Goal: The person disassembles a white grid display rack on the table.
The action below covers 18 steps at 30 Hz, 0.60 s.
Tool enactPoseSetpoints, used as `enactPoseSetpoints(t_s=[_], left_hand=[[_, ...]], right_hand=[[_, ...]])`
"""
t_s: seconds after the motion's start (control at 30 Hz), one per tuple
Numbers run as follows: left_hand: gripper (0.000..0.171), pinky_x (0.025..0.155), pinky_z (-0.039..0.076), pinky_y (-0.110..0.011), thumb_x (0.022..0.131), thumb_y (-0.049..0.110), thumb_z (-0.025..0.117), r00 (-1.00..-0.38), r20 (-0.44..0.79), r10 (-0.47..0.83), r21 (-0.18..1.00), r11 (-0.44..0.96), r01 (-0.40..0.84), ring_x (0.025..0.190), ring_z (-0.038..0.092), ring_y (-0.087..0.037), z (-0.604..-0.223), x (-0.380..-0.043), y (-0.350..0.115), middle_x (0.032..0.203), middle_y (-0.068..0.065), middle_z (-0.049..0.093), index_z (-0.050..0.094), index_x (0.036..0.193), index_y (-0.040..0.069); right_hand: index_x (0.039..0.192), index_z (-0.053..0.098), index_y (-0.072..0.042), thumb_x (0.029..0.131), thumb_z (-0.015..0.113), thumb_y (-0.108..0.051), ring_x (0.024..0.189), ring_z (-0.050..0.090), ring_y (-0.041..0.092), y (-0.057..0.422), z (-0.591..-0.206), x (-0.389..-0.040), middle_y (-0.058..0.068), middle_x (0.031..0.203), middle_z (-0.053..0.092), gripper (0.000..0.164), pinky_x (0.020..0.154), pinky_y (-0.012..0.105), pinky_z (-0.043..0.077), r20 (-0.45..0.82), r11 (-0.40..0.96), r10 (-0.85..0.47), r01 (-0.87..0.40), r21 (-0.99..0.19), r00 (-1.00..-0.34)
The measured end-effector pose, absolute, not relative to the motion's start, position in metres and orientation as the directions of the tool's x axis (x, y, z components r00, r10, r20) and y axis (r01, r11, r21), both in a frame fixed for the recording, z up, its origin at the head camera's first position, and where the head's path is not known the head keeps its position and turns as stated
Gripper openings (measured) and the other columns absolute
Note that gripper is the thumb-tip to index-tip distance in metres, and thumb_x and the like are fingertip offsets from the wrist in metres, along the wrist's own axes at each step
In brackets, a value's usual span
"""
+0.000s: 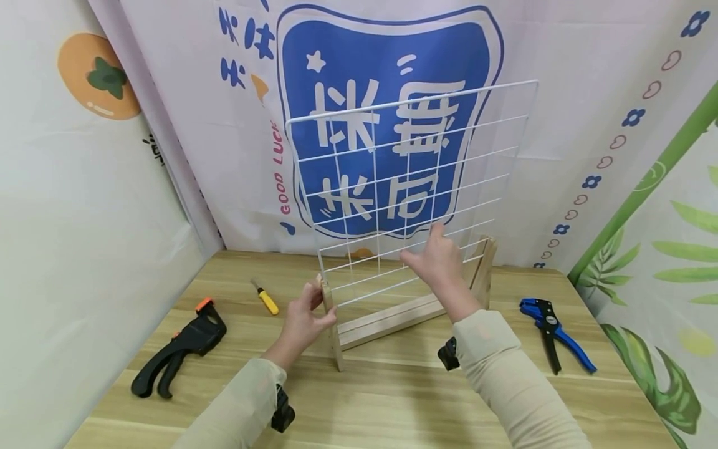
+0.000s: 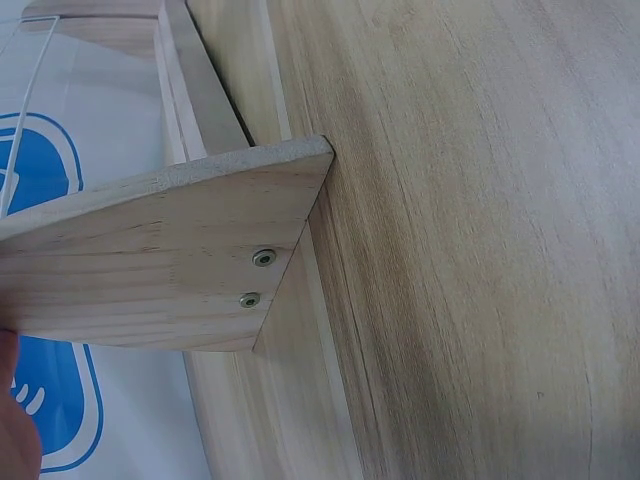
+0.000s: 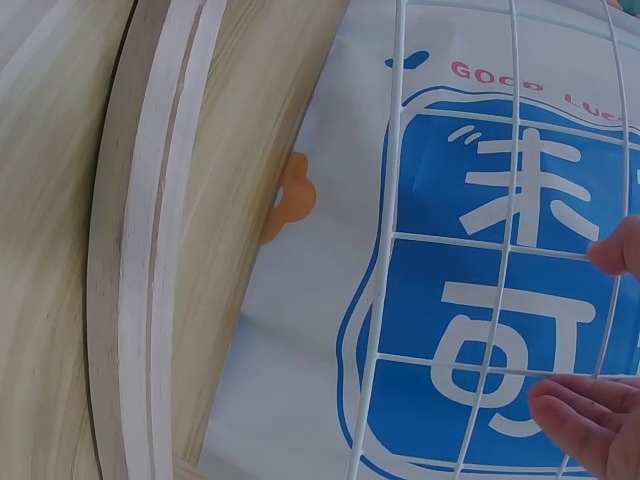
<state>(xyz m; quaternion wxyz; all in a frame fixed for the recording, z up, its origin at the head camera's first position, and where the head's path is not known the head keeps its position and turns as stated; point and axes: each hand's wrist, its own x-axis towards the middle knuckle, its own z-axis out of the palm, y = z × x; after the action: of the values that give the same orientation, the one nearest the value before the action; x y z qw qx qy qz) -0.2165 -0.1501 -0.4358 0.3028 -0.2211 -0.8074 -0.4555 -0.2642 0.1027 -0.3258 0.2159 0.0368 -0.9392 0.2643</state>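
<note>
A white wire grid (image 1: 412,101) stands leaning upright over a wooden frame, which has a grooved bottom bar (image 1: 392,321) and a side panel at each end. My left hand (image 1: 303,318) grips the near left side panel (image 1: 333,337) between thumb and fingers. Two metal screw heads (image 2: 257,280) show on that panel's outer face in the left wrist view. At the lower right of the grid is my right hand (image 1: 440,259), thumb and fingers spread and touching its wires. The right side panel (image 1: 483,274) is partly behind the right arm.
On the table's left lie a black pistol-handled tool (image 1: 193,333) with orange parts and a yellow-handled screwdriver (image 1: 268,301). Blue-and-black wire strippers (image 1: 552,330) lie at the right. A printed cloth (image 1: 252,156) hangs behind the grid.
</note>
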Motion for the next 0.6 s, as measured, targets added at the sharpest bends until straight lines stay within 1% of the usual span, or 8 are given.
enactPoseSetpoints(t_s=[0.13,0.23,0.37,0.6], left_hand=[[0.044,0.082,0.054,-0.033,0.062,-0.014,0.07,-0.715,0.694,0.083,0.597,0.488,0.637,0.091,0.065,-0.04,-0.4361,-0.2165,-0.1506,0.093,-0.026,0.066,0.046,0.097,-0.002],[0.044,0.082,0.055,-0.033,0.062,-0.014,0.07,-0.709,0.699,0.088,0.59,0.489,0.642,0.09,0.065,-0.04,-0.4362,-0.2163,-0.1507,0.093,-0.026,0.066,0.046,0.096,-0.002],[0.044,0.083,0.054,-0.032,0.062,-0.013,0.071,-0.714,0.694,0.096,0.588,0.497,0.639,0.09,0.065,-0.041,-0.4357,-0.216,-0.1511,0.093,-0.027,0.065,0.046,0.097,-0.002],[0.045,0.083,0.054,-0.032,0.062,-0.012,0.072,-0.728,0.678,0.096,0.598,0.504,0.623,0.091,0.065,-0.04,-0.4357,-0.2163,-0.1513,0.093,-0.025,0.065,0.045,0.098,-0.002]], right_hand=[[0.114,0.041,0.007,0.068,0.068,-0.041,0.041,0.035,0.015,0.1029,-0.3251,-0.2644,0.001,0.051,0.038,0.072,0.032,0.023,0.024,0.436,0.858,0.037,-0.195,-0.476,-0.899],[0.118,0.04,0.009,0.069,0.069,-0.041,0.04,0.034,0.015,0.1034,-0.325,-0.2646,0.0,0.05,0.038,0.075,0.031,0.022,0.024,0.454,0.855,0.029,-0.213,-0.473,-0.891],[0.119,0.04,0.01,0.07,0.07,-0.041,0.04,0.035,0.015,0.1033,-0.3231,-0.2644,0.001,0.05,0.039,0.077,0.031,0.022,0.024,0.475,0.849,0.029,-0.229,-0.477,-0.88],[0.115,0.042,0.009,0.069,0.071,-0.041,0.042,0.038,0.018,0.1037,-0.3188,-0.2654,0.004,0.051,0.041,0.074,0.031,0.024,0.026,0.51,0.855,0.029,-0.242,-0.458,-0.86]])
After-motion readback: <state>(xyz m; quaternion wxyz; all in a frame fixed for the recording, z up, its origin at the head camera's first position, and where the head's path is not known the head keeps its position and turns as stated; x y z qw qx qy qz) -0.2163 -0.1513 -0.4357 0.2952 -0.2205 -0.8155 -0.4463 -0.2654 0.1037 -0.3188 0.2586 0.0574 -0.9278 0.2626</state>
